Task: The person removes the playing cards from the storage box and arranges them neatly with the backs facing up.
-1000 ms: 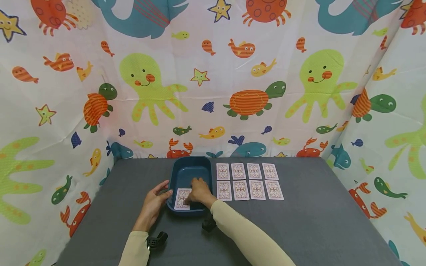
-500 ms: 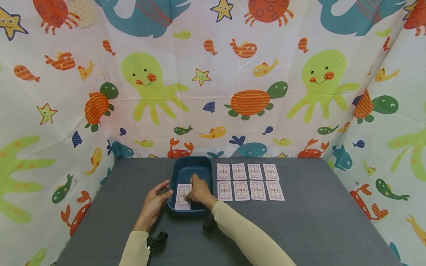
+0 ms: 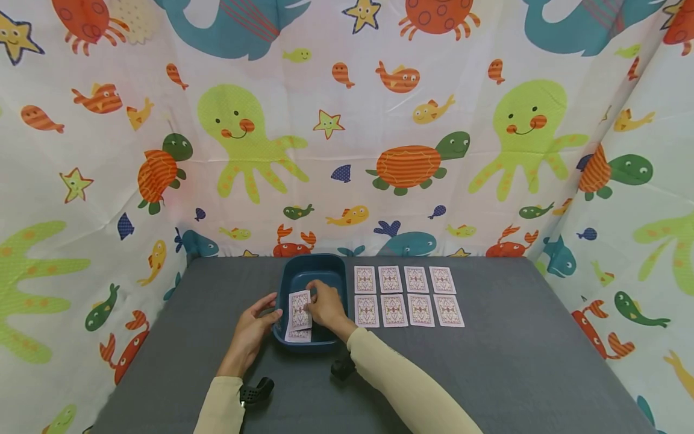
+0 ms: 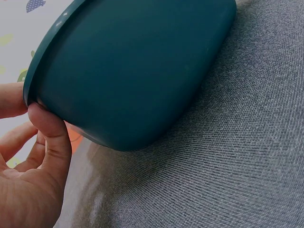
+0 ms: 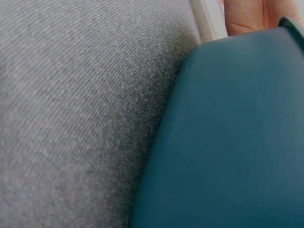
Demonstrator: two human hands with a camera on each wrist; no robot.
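A blue plastic tray (image 3: 311, 348) stands on the grey table. My left hand (image 3: 250, 330) holds its left side; the left wrist view shows the thumb and forefinger pinching the rim of the tray (image 4: 133, 71). Inside the tray, my right hand (image 3: 327, 306) pinches a playing card (image 3: 299, 307) by its right edge, patterned back up. Under that card, the near end of another playing card (image 3: 298, 337) shows on the tray's floor. The right wrist view is mostly filled by the outer wall of the tray (image 5: 228, 133).
Two rows of playing cards (image 3: 393, 310), several in all, lie back up just right of the tray. A grey cloth (image 3: 488, 361) covers the table. Behind and beside it hangs a white curtain (image 3: 325, 163) printed with sea animals.
My right hand has slid the top card away from me and raised its far end, uncovering the card beneath. The left hand has kept its place at the tray.
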